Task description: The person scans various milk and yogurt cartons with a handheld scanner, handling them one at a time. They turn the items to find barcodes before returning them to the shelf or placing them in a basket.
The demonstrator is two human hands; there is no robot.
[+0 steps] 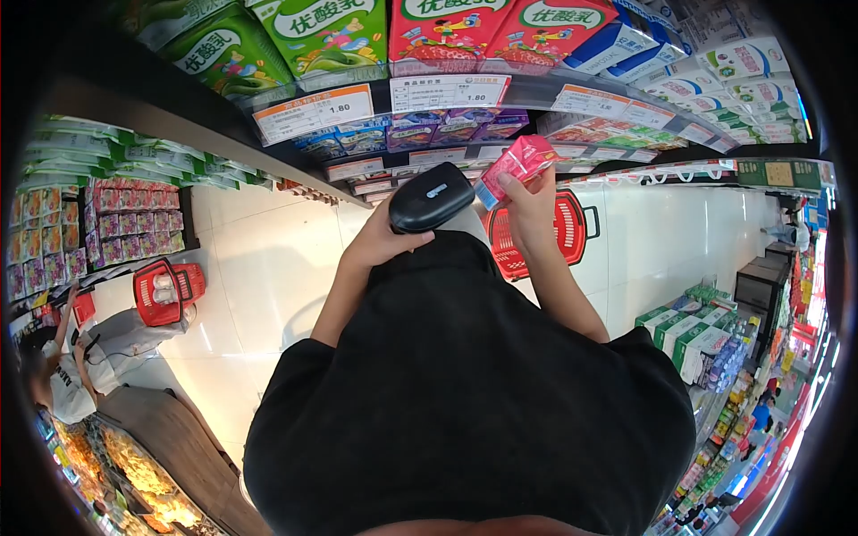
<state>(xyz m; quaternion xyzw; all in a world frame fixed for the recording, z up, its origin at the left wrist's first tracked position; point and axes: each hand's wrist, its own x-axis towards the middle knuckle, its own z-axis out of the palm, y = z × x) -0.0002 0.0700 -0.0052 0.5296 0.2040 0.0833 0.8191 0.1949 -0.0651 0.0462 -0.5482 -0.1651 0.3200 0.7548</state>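
The pink drink carton (517, 168) is held in the right hand (530, 213), fingers closed on its lower end. Just beside it, the left hand (386, 239) grips a black handheld scanner (432, 196). A red shopping basket (574, 228) lies behind the right hand, with the shelf edge (536, 89) above the carton.

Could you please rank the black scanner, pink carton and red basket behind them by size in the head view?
1. Red basket, partly hidden.
2. Black scanner and pink carton look about alike.
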